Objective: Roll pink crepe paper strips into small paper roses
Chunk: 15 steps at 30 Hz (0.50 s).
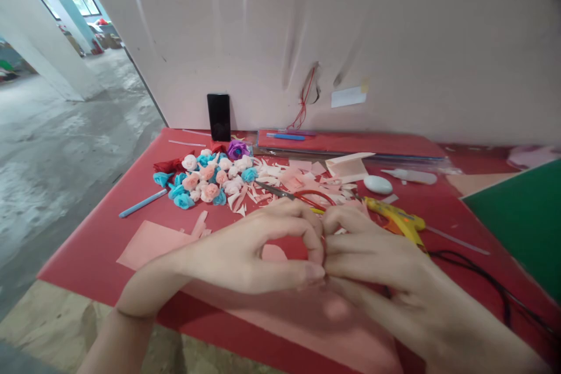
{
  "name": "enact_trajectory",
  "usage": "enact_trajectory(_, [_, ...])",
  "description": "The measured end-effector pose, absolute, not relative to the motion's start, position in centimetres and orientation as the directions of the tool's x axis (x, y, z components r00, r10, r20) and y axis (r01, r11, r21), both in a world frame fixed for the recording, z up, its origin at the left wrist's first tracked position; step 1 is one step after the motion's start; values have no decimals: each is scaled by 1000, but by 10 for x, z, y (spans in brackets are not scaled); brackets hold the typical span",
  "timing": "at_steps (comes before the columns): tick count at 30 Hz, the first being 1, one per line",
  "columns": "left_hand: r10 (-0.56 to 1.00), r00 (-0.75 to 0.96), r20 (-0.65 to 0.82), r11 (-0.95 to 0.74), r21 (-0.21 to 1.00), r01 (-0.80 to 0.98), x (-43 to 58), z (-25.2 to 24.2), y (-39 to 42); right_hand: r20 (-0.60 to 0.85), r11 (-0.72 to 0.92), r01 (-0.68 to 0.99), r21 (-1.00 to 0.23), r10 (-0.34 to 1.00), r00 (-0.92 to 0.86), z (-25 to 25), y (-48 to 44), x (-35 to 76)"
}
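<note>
My left hand (258, 254) and my right hand (372, 260) meet fingertip to fingertip over the red table (87, 251). Both are pinched shut on a small thing between them, hidden by the fingers; only a thin red edge shows. A sheet of pink paper (307, 321) lies under my hands. Just beyond my knuckles lie red-handled scissors (302, 194) among pink paper scraps (284, 178). A yellow glue gun (401, 221) rests beside my right hand, its black cord (486, 280) trailing right.
A heap of small paper roses (205, 178) in pink, white, blue and purple sits at the back left. A black phone (218, 117) leans on the white wall. A blue pen (142, 203), a pink sheet (149, 242), a white oval (377, 184) and a green sheet (521, 222) lie around.
</note>
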<state>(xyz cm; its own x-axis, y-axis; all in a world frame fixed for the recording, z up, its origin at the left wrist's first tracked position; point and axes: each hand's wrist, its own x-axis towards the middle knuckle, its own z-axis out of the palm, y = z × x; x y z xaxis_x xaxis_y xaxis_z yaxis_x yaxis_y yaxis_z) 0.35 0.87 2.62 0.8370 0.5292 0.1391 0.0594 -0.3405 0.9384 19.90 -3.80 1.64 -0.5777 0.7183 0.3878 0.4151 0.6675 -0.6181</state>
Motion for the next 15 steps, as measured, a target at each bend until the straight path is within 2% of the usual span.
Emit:
enact_trajectory(4, [536,830,150,-380,922,78,4,25,9,335,641,435,-632,733,-592,15,-37,198])
enact_trajectory(8, [540,833,119,-351,932,94,5,23,10,339,631,419,-653,738,-583,15,-37,198])
enact_trajectory(11, [526,844,105,-333,939,91,6,22,10,353,611,389,-689,753,-556,15,-38,198])
enact_trajectory(15, [530,840,120,-336,939,78,7,22,11,291,521,342,-783,791,-538,15,-37,197])
